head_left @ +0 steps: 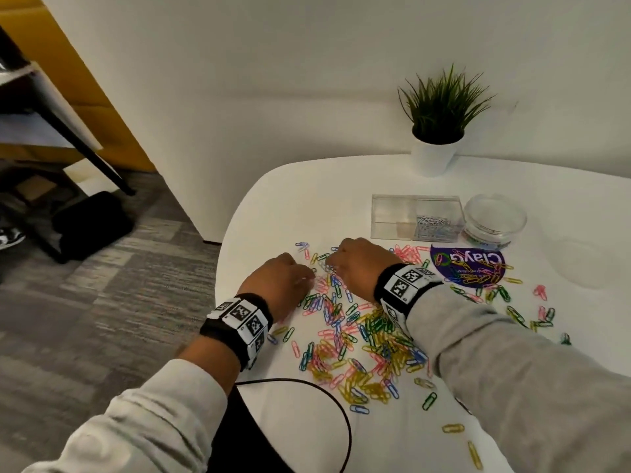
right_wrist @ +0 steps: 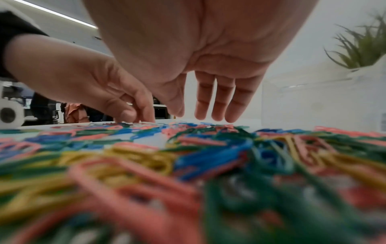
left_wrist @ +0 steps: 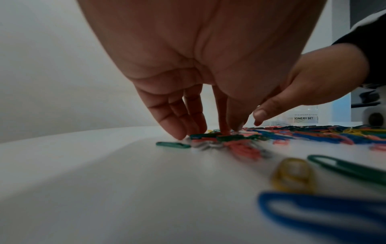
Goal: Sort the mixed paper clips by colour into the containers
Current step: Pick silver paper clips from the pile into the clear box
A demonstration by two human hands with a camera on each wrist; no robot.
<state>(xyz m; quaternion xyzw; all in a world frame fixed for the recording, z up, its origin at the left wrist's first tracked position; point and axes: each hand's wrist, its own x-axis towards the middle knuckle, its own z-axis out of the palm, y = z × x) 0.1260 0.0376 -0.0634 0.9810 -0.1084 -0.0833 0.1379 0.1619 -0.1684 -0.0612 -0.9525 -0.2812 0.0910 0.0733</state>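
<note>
A mixed heap of coloured paper clips (head_left: 362,336) is spread over the white table (head_left: 290,206). My left hand (head_left: 307,279) is at the heap's far left edge, its straight fingertips (left_wrist: 181,134) pressing down on green, pink and white clips (left_wrist: 211,140). Thumb and forefinger stand close together; whether a clip sits between them is unclear. My right hand (head_left: 329,262) hovers just beside it, fingers (right_wrist: 217,113) hanging straight above the clips, touching none that I can see. A clear two-part box (head_left: 392,216) holds white clips (head_left: 433,227) in its right half.
A round clear tub (head_left: 495,221) stands right of the box, and a purple lid (head_left: 467,264) lies in front with clips on it. A potted plant (head_left: 435,138) stands at the back. A black cable (head_left: 307,384) runs along the near edge. The table's left rim is close to my left hand.
</note>
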